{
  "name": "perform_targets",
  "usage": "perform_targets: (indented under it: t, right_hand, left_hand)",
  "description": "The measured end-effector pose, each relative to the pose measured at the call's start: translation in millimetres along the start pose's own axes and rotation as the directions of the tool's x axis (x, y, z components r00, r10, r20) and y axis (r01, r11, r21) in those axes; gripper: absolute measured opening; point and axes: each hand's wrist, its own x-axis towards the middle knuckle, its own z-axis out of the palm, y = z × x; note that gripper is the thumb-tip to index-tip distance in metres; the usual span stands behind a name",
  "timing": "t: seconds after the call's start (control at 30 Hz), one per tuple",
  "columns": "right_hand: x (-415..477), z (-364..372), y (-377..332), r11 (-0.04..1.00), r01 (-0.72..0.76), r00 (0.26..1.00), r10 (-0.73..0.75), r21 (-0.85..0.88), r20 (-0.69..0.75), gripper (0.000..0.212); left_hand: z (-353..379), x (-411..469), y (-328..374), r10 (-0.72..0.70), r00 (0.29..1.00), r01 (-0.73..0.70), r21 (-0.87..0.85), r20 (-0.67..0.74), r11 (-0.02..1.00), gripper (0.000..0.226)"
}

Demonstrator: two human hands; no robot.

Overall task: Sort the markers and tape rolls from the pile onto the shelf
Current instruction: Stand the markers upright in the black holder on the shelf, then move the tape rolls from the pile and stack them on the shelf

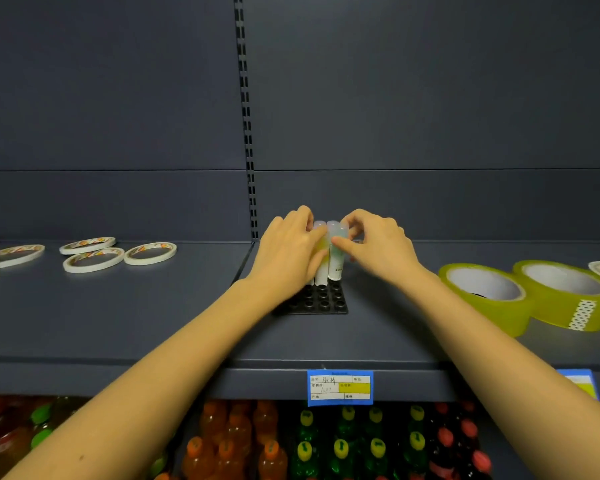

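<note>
Shelf [118,323]: yellow tape rolls [482,296] lie to your right, thin white rolls [94,259] to your left. Your left hand [288,251] and right hand [378,247] meet over the black socket tray [326,303], equally near, and the fingers [340,244] of both pinch the markers [335,268]. Marker long axis is upright, bases at the tray's back row, so any seating push goes straight down.

1. Centre: left hand [290,249] and right hand [381,247] gripping pale upright markers [335,263], seated in a black socketed tray [323,303] on the grey shelf [153,313].
2. Left: thin tape rolls [87,244], lying flat.
3. Right: two wide yellow-green tape rolls [482,313], touching.
4. Below: drink bottles [271,455].
</note>
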Motion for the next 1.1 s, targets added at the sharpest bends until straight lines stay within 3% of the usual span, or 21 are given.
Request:
perform_targets:
  t: [0.13, 0.27, 0.37, 0.47, 0.63, 0.8, 0.93, 1.1]
  right_hand:
    - [-4.0, 4.6, -0.7, 0.996, 0.054, 0.998, -0.057, -0.071, -0.037, 0.03]
    - [-6.4, 3.6, -5.6, 0.932, 0.151, 0.986, -0.164, -0.329, -0.013, 0.034]
    - [-2.6, -9.9, -14.7, 0.902, 0.152, 0.988, -0.151, -0.405, 0.035, 0.035]
    - [5.2, -20.7, -28.3, 0.876, 0.129, 0.991, -0.095, -0.466, 0.095, 0.039]
    - [11.3, 0.0, -67.1, 0.921, 0.178, 0.984, -0.174, -0.346, 0.04, 0.039]
    - [17.6, 51.1, -122.5, 0.922, 0.285, 0.953, -0.245, -0.263, 0.176, 0.036]
    - [30.4, 88.5, -161.7, 0.899, 0.33, 0.939, -0.28, -0.288, 0.202, 0.031]
    - [60.1, 143.0, -212.8, 0.913, 0.253, 0.949, -0.169, -0.32, 0.268, 0.03]
  left_hand:
    - [-1.3, -0.6, -2.1, 0.024, 1.0, -0.024, 0.015, 0.0, 1.0, 0.039]
    - [-10.8, -2.4, -12.6, 0.011, 0.999, -0.012, -0.05, -0.032, 0.999, 0.039]
    - [-19.3, -10.0, -27.8, -0.092, 0.994, 0.083, -0.148, -0.056, 0.985, 0.038]
    - [-25.6, -19.3, -53.1, -0.181, 0.982, 0.186, -0.13, 0.051, 0.974, 0.035]
    - [-38.1, -52.2, -101.2, -0.31, 0.942, 0.321, -0.071, 0.13, 0.944, 0.033]
    - [-43.6, -97.7, -156.1, -0.445, 0.88, 0.457, -0.043, 0.164, 0.888, 0.028]
    - [-43.5, -128.1, -204.7, -0.494, 0.851, 0.502, 0.001, 0.177, 0.865, 0.024]
    - [-46.0, -146.6, -276.9, -0.517, 0.839, 0.517, 0.047, 0.171, 0.855, 0.022]
